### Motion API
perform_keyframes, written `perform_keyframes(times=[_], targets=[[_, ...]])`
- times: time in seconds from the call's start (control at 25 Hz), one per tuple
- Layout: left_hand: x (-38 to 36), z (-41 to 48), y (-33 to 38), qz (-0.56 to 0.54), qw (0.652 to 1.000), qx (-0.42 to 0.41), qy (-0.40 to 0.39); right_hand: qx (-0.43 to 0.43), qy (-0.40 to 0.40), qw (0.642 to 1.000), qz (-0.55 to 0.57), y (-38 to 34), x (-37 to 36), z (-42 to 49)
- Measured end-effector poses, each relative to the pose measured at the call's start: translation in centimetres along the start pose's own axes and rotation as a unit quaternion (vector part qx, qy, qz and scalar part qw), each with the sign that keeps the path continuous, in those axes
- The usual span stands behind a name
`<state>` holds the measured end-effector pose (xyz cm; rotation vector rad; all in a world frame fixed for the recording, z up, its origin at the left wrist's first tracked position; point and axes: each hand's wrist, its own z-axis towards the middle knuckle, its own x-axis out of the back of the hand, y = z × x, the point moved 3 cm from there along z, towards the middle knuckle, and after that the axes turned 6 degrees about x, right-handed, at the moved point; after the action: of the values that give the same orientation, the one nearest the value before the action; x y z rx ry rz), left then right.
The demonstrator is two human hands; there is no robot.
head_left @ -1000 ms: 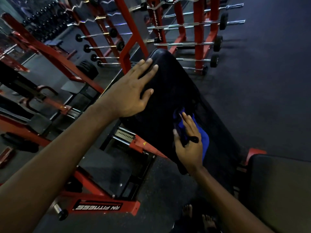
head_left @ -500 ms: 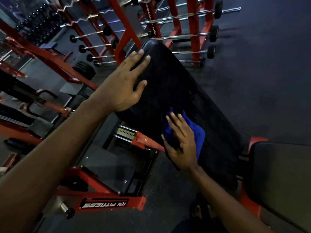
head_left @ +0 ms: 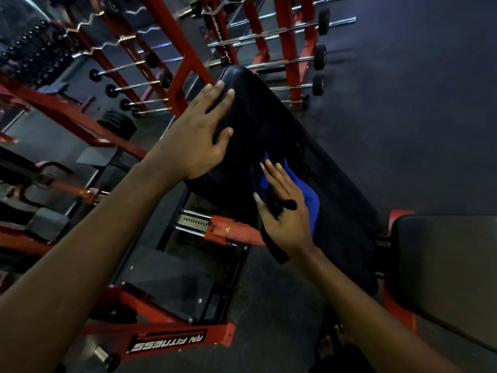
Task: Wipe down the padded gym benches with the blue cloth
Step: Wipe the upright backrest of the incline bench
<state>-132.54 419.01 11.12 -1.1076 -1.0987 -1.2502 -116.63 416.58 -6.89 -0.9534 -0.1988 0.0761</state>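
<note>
A long black padded bench back (head_left: 317, 146) slopes away from me in the middle of the view. My left hand (head_left: 199, 135) lies flat on its upper left part, fingers straight and spread. My right hand (head_left: 285, 208) presses the blue cloth (head_left: 309, 200) onto the pad's lower left side with straight fingers. A dark strap crosses the back of that hand. The black seat pad (head_left: 446, 265) of the same bench lies at the right.
A red frame (head_left: 174, 343) with an adjustment rail (head_left: 204, 224) sits below left of the pad. Red racks with barbells (head_left: 290, 60) stand behind the bench. Dark rubber floor (head_left: 416, 117) spreads to the right. My bare feet (head_left: 333, 343) show at the bottom.
My right hand slid the blue cloth a little across the pad's lower left side. My left hand stayed flat on the upper pad while my view shifted slightly.
</note>
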Motion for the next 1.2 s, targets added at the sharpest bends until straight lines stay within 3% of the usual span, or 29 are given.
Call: perform_keyframes(times=[0.2,0.4,0.76,0.88,1.0,1.2], targets=[[0.0,0.1,-0.2,-0.013,1.000,0.001,0.005,-0.103,0.068,0.992,0.012,2.2,1.1,-2.3],[-0.3,0.2,-0.4,-0.015,1.000,0.004,0.003,0.001,0.051,0.999,0.006,-1.4,-0.6,6.0],[0.1,-0.2,0.2,-0.002,1.000,0.015,0.004,-0.100,0.031,0.995,0.001,4.6,2.5,1.0],[0.1,-0.3,0.3,0.012,1.000,0.021,0.002,-0.032,0.002,0.999,0.001,2.1,1.0,2.0],[0.5,-0.3,0.7,0.028,0.999,0.031,-0.009,0.079,-0.102,0.991,-0.020,-0.7,-0.1,4.2],[0.7,-0.6,1.4,0.047,0.996,0.065,-0.023,0.145,-0.216,0.965,-0.038,5.3,3.1,1.3]])
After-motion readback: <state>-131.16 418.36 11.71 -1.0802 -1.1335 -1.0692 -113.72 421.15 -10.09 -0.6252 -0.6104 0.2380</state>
